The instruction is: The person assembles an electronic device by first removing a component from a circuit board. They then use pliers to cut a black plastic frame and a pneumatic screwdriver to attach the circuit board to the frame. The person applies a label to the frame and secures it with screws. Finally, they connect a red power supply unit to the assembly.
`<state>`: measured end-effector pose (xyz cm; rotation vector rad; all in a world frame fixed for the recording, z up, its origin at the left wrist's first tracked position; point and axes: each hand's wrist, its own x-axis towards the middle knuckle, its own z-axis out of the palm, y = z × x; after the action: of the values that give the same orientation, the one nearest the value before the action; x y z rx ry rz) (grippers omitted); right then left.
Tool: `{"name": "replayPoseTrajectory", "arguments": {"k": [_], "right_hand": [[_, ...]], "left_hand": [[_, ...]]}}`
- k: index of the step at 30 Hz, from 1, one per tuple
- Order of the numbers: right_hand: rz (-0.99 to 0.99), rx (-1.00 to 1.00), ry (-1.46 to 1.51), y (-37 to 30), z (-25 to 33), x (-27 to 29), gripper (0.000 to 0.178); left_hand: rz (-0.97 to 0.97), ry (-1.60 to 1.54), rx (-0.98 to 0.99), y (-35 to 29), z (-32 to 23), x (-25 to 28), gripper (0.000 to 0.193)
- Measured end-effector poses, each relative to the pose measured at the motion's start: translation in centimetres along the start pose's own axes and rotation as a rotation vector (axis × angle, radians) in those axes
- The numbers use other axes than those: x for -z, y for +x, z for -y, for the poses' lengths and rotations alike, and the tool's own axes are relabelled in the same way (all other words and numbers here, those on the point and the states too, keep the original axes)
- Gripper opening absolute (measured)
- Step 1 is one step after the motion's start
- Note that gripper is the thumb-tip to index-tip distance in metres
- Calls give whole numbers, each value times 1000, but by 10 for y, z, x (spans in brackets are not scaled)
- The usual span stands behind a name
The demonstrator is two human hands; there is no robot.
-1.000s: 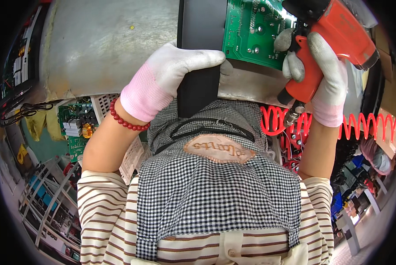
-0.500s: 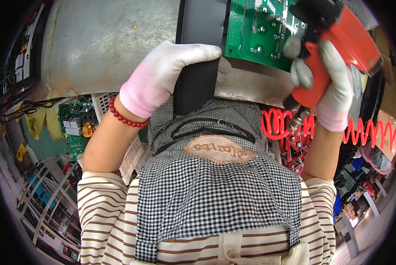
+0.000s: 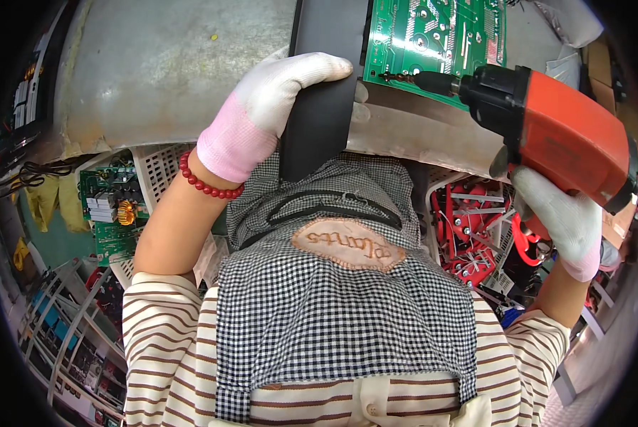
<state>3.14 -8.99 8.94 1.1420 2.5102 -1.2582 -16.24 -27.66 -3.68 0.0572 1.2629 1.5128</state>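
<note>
A long black panel (image 3: 321,121), like a flat plate or casing side, runs from the far edge of the view down to my apron. My left hand (image 3: 270,92), in a white glove with a pink cuff, is closed around it, thumb on top and fingertips showing at its right side. Against the panel's right side lies a green circuit board (image 3: 440,35) with solder points. My gloved right hand (image 3: 557,210) grips a red and black power screwdriver (image 3: 572,135). Its bit points left, over the board's near left corner; whether it touches is unclear.
Panel and board rest on a metal worktop (image 3: 169,71). Below its edge at right, a white crate (image 3: 433,235) holds red and metal parts. Another white basket (image 3: 159,167) and circuit boards with components (image 3: 112,206) are at left. Metal racking (image 3: 70,320) stands lower left.
The power screwdriver has swung round, its bit now pointing left over the board's corner. My right hand has moved right and toward me. My left hand keeps its hold on the panel.
</note>
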Motion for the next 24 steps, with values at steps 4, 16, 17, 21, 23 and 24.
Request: {"name": "replayPoseTrajectory", "arguments": {"k": [4, 16, 17, 21, 23, 24], "right_hand": [[15, 37, -124, 0, 19, 3, 25], [113, 198, -424, 23, 76, 4, 29], [117, 200, -434, 23, 78, 3, 29], [127, 206, -458, 24, 82, -1, 30], [123, 205, -456, 24, 82, -2, 31], [121, 205, -457, 24, 82, -4, 31]], "left_hand": [[84, 16, -64, 6, 4, 5, 31], [141, -11, -224, 17, 13, 5, 30], [136, -16, -211, 17, 13, 4, 30], [121, -29, -183, 15, 12, 1, 29], [130, -29, -183, 16, 12, 1, 29], [142, -26, -184, 17, 12, 1, 29]]}}
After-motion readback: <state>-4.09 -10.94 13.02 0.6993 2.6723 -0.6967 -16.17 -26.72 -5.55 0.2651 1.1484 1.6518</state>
